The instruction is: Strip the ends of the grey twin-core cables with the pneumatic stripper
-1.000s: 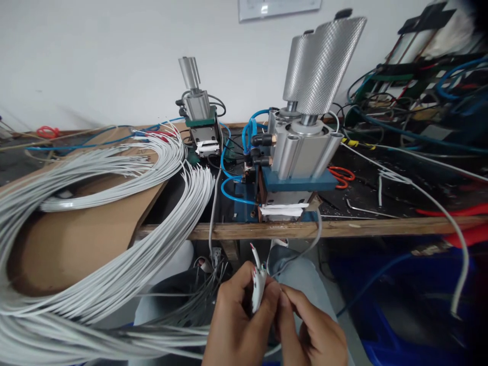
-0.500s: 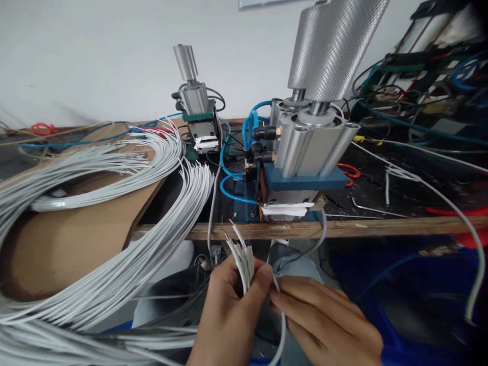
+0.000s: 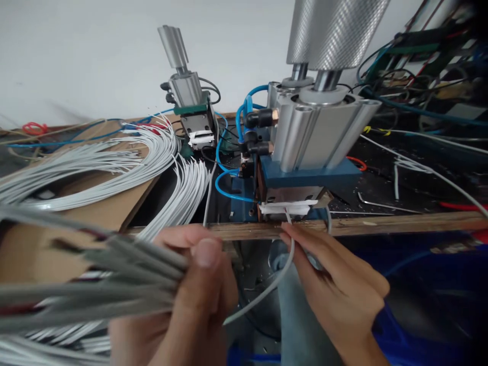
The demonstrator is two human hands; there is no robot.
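My left hand (image 3: 190,284) is closed round a bunch of grey-white cables (image 3: 133,274), close to the camera and blurred. Their ends point left, some showing dark red inner wires. In my right hand (image 3: 335,279) a single white cable (image 3: 272,284) is pinched between thumb and fingers. Its upper end meets the white-taped front slot (image 3: 287,207) of the pneumatic machine (image 3: 308,137); how deep it goes in I cannot tell. Below my right fingers the cable curves down to the left, towards my left hand.
Coils of white cable (image 3: 91,178) lie on cardboard (image 3: 141,198) at the left. A smaller pneumatic machine (image 3: 185,91) stands behind. Blue air hoses (image 3: 229,188) loop beside the larger machine. A hex key (image 3: 381,203) lies near the wooden bench edge (image 3: 400,223). Blue bins (image 3: 427,315) sit below right.
My left hand has moved left and nearer the camera, tipping its bunch to the left. My right hand has risen with one cable to the machine's slot.
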